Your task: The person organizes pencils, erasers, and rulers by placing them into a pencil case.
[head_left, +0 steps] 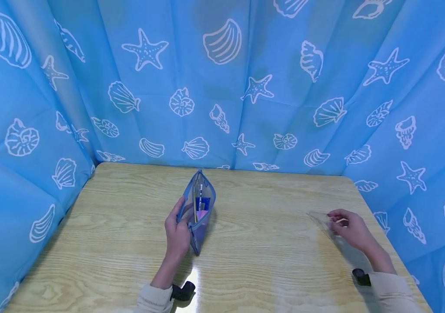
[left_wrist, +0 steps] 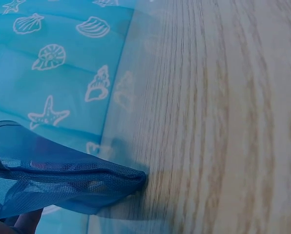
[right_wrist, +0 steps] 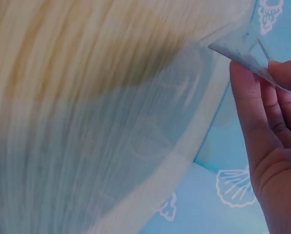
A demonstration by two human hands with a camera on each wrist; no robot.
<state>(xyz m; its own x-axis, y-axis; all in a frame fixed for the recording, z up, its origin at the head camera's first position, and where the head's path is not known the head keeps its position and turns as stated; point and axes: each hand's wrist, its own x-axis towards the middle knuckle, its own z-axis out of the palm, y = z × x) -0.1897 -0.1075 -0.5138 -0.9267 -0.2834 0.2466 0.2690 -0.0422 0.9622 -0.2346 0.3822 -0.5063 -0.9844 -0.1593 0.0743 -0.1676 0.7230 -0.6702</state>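
Observation:
My left hand (head_left: 178, 234) grips a blue mesh zip pouch (head_left: 210, 191) by its near left side, over the left-centre of the table. The pouch's mouth gapes upward. Inside show a black-and-white pencil (head_left: 200, 193), a thin yellow stick (head_left: 195, 206), something dark blue (head_left: 206, 202) and something pink (head_left: 201, 214). In the left wrist view the mesh pouch (left_wrist: 87, 183) hides most of that hand. Toward the table's right side, my right hand (head_left: 351, 228) pinches a clear set square (head_left: 319, 218) between thumb and fingers. The right wrist view shows the set square (right_wrist: 243, 53) held at one edge.
A pale wood-grain table (head_left: 261, 234) lies under both hands. Blue curtains (head_left: 222, 87) with white shells and starfish stand along its back and both sides. Each wrist wears a small black camera, the left camera (head_left: 183, 291) and the right camera (head_left: 361, 277).

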